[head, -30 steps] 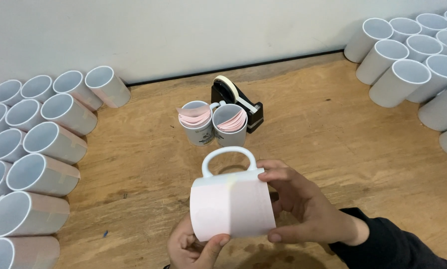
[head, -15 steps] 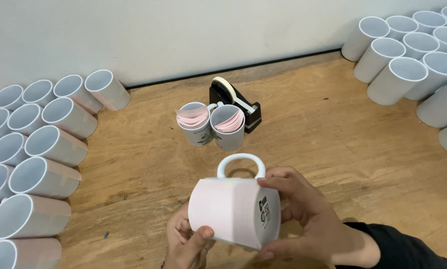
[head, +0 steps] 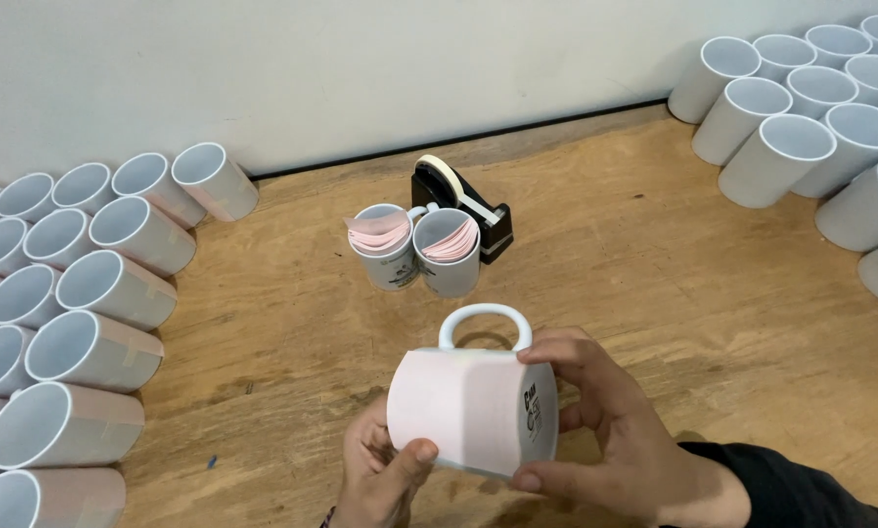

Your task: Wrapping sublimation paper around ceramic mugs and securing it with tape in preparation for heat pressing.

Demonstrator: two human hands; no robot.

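I hold a white mug [head: 473, 406] on its side above the wooden table [head: 654, 274], handle pointing away from me. A pale pink sheet wraps most of its body, and a dark print shows at its right end. My left hand [head: 380, 474] grips the mug from below at the left, thumb pressed on the sheet. My right hand [head: 605, 440] cups the right end, fingers on the rim and underside. Beyond the mug stand two upright mugs [head: 419, 249] filled with pink sheets, and behind them a black tape dispenser [head: 458, 205].
Several wrapped mugs [head: 77, 323] lie on their sides in rows along the left edge. Several plain white mugs [head: 810, 127] are stacked at the back right. A light wall [head: 360, 68] closes the far side of the table.
The mug has turned in my hands, so the printed right end shows more. The view has shifted slightly, with the mug lower and further right in frame.
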